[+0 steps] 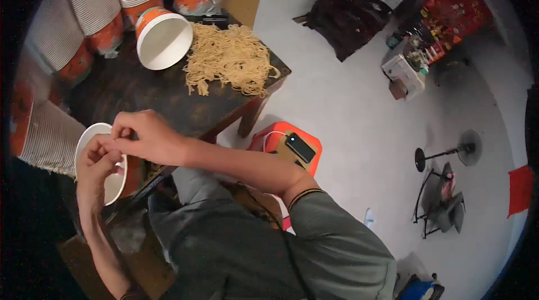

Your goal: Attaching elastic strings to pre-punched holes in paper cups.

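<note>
Low on the left, a white-lined paper bucket [115,188] lies with its round mouth toward me. My left hand [94,168] is over its rim, fingers curled in a pinch. From the right, my right hand [145,136] reaches across the bucket, thumb and fingers pinched together against the left fingertips. What is between the fingers is too small to make out. Further back, another bucket [165,42], orange outside and white inside, lies tipped on the dark table [120,89]. Beside it is a spread heap of tan, string-like strands [230,58], some in loops.
Tall nested stacks of buckets [95,0] in clear wrap line the table's back and left. One stack [53,137] lies beside my left hand, strands fringing its edge. A phone [300,147] with a white cable rests on an orange stool [314,143] right of the table.
</note>
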The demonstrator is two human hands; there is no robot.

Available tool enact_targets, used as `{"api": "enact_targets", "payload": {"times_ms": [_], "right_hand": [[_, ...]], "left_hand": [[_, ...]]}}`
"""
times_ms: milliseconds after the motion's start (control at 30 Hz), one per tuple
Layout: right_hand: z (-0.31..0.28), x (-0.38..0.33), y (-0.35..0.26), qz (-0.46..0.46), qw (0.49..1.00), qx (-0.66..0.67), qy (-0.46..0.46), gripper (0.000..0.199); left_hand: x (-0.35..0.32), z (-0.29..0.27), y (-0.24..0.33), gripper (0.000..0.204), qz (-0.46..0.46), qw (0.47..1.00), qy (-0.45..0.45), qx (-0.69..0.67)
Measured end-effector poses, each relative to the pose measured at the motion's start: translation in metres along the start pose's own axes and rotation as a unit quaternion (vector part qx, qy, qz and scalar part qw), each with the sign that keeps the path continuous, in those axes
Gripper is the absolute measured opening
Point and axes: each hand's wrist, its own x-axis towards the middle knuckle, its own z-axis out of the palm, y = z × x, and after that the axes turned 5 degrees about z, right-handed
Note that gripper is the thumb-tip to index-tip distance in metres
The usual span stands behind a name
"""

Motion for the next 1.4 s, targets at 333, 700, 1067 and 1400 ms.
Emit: {"api": "enact_targets", "payload": {"times_ms": [333,700,1067,1400], "right_hand": [[-0.041,-0.004,-0.001,0.120,0.990,0.034,-0.072,0.023],[-0.063,0.010,-0.020,-0.141,0.902,-0.386,-0.131,0.021],[-0.073,0.013,-0.026,-0.225,0.875,-0.415,-0.107,0.025],[-0.064,0.009,-0.031,-0.218,0.906,-0.356,-0.065,0.027]], "left_hand": [[0.018,0.021,-0.009,0.018,0.015,0.994,-0.072,-0.083],[0.015,0.010,-0.009,0.016,0.059,0.976,-0.089,-0.190],[0.015,0.023,-0.007,0.012,0.053,0.990,-0.055,-0.120],[0.023,0.029,-0.001,0.014,0.046,0.990,-0.036,-0.132]]}}
